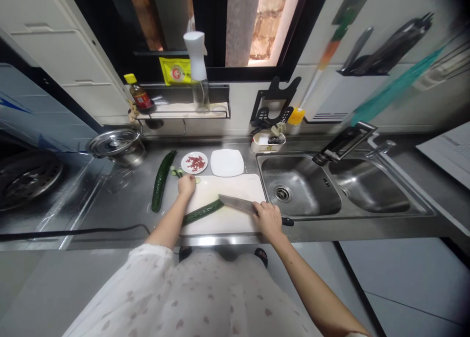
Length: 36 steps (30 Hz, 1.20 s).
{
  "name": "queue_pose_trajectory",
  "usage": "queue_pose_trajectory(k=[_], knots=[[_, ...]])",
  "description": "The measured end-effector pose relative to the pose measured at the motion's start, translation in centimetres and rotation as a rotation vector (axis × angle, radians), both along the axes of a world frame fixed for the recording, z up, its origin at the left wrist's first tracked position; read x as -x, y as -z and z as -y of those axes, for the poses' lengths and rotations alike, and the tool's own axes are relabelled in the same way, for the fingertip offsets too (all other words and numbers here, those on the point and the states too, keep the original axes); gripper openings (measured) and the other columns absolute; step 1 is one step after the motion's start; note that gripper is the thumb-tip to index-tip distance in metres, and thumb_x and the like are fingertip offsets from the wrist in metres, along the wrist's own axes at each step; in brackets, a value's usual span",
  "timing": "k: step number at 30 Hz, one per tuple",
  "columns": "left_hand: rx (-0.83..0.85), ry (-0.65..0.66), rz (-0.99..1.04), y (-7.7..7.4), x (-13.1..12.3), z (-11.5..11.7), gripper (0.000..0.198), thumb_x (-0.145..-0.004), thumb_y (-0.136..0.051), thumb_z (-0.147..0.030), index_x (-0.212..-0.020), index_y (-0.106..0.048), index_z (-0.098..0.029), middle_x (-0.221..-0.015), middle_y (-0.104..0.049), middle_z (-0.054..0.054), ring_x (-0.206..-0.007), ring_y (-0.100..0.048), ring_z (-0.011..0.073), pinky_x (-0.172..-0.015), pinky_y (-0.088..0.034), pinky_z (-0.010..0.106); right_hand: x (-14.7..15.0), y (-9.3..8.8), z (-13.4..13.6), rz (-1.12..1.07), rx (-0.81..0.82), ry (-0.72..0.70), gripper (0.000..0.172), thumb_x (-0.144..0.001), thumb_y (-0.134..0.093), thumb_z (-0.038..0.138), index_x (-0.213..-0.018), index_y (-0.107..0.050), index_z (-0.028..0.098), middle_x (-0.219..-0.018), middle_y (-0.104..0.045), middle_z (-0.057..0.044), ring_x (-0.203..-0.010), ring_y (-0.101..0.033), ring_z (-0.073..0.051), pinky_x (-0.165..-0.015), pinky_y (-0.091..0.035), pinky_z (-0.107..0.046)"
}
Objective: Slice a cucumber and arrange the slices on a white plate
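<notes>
A steel worktop [105, 202] runs across the view, the stove at its left cut off by the edge, with a sink [306, 196] of two basins at right. One white cutting board [238, 225] lies in front of the person. Two cucumbers show: a whole cucumber [159, 185] on the worktop left of the board, and a cut cucumber [203, 212] on the board, its left end hidden by the left forearm. The right hand [268, 218] has its fingers wrapped around one knife [237, 203]; the blade tip overlaps the cucumber's right end, contact unclear. Two plates stand behind: a square plate [226, 162] and a round plate [184, 162]. The left hand [187, 184] is at the board's far left corner, fingers curled; whether they grip anything cannot be told. Beside it are green pieces [176, 171], partly covered, and one pale slice [197, 180]. Red bits [195, 163] on the round plate are too small to count.
</notes>
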<state>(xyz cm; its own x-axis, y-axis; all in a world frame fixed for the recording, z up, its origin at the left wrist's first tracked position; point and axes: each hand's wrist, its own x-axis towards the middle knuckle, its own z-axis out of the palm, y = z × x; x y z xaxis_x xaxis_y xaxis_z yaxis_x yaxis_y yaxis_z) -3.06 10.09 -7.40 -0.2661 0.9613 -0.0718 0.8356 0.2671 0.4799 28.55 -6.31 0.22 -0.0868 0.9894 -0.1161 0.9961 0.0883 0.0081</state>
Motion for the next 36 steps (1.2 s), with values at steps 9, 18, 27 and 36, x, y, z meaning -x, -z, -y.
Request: queue_pose_trajectory(k=[9, 18, 27, 36], knots=[[0.014, 0.021, -0.024, -0.3, 0.0, 0.0, 0.025, -0.079, -0.054, -0.018, -0.095, -0.073, -0.017, -0.094, -0.073, 0.012, -0.093, -0.066, 0.0243, -0.084, -0.046, 0.03, -0.1, 0.3, 0.0, -0.027, 0.011, 0.015, 0.035, -0.087, -0.056, 0.027, -0.122, -0.06, 0.022, -0.1, -0.066, -0.009, -0.099, -0.055, -0.023, -0.087, -0.027, -0.033], [-0.111, 0.002, 0.142, -0.7, -0.1, 2.8, 0.027, -0.082, -0.054, -0.025, -0.101, -0.07, -0.018, -0.101, -0.072, 0.009, -0.095, -0.065, 0.0221, -0.086, -0.046, 0.03, 0.6, 0.2, -0.5, -0.245, 0.021, 0.15, 0.029, -0.089, -0.052, 0.029, -0.113, -0.066, 0.023, -0.102, -0.069, -0.007, -0.097, -0.059, -0.02, -0.082, -0.034, -0.027], [-0.252, 0.275, 0.207, -1.6, -2.2, 9.4, 0.022, -0.086, -0.054, -0.032, -0.095, -0.07, -0.018, -0.096, -0.069, 0.007, -0.088, -0.063, 0.0206, -0.084, -0.048, 0.033, 3.1, 0.2, -1.1, -0.575, 0.049, 0.24, 0.032, -0.094, -0.041, 0.033, -0.107, -0.068, 0.022, -0.1, -0.072, -0.004, -0.091, -0.063, -0.018, -0.072, -0.039, -0.022], [-0.31, 0.663, 0.079, -2.6, -5.1, 12.4, 0.024, -0.093, -0.05, -0.033, -0.104, -0.069, -0.022, -0.095, -0.066, 0.006, -0.091, -0.059, 0.0191, -0.083, -0.046, 0.032, 5.8, -0.6, -1.3, -0.382, 0.228, 0.144, 0.038, -0.099, -0.031, 0.037, -0.109, -0.064, 0.02, -0.098, -0.071, -0.009, -0.089, -0.064, -0.019, -0.071, -0.038, -0.024]])
